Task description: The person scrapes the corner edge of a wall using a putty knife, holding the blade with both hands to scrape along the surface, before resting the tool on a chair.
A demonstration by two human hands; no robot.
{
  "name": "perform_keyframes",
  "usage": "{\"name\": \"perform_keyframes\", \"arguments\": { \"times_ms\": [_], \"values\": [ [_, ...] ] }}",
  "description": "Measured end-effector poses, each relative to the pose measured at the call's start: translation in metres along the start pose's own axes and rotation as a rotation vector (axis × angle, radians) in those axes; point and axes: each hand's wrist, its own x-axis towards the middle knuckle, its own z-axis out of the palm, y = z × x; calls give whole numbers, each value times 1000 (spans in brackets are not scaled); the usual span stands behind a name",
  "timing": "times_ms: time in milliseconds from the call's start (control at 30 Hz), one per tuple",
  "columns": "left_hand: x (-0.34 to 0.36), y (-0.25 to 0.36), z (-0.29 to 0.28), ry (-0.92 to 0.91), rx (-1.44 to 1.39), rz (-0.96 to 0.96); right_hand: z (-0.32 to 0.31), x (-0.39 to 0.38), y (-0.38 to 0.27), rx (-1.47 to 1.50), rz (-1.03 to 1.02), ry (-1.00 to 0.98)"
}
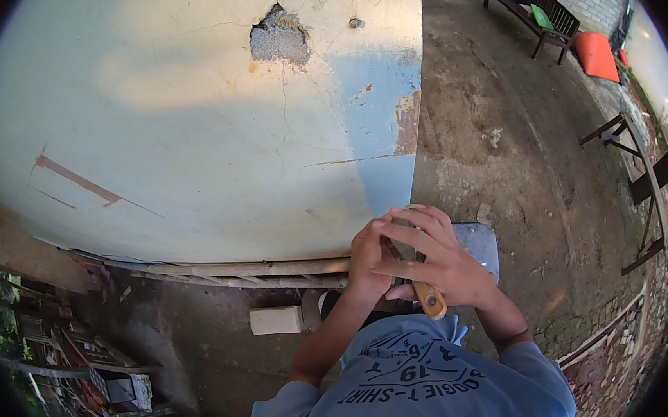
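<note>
Both my hands meet in front of my chest, close to the lower right corner of the pale wall. My right hand (441, 259) is closed around a wooden-handled tool; the butt of its handle (431, 302) sticks out below the palm. The tool's working end is mostly hidden by my fingers. My left hand (368, 262) is raised against it, its fingers bent and partly covered by the right fingers; what they grip cannot be made out. A grey flat panel with rounded corners (479, 246) shows behind my right hand; whether it touches the tool is unclear.
The painted wall (212, 155) has a broken hole (280, 39) with rough grey fill, plus cracks and peeling blue paint. Bamboo poles (229, 273) run along its base. A whitish block (275, 320) lies near my left elbow. A bench (534, 12) and an orange object (597, 56) stand far right.
</note>
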Motion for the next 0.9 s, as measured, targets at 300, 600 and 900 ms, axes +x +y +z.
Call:
{"name": "perform_keyframes", "arguments": {
  "times_ms": [300, 600, 900],
  "values": [
    [17, 133, -2, -54, 1265, 1220, -27, 30, 16, 991, -228, 1079],
    [84, 217, -39, -139, 1743, 2044, -8, 75, 40, 918, -402, 1252],
    [85, 215, -46, -151, 1784, 2018, 1, 95, 65, 767, -724, 1391]
  ]
}}
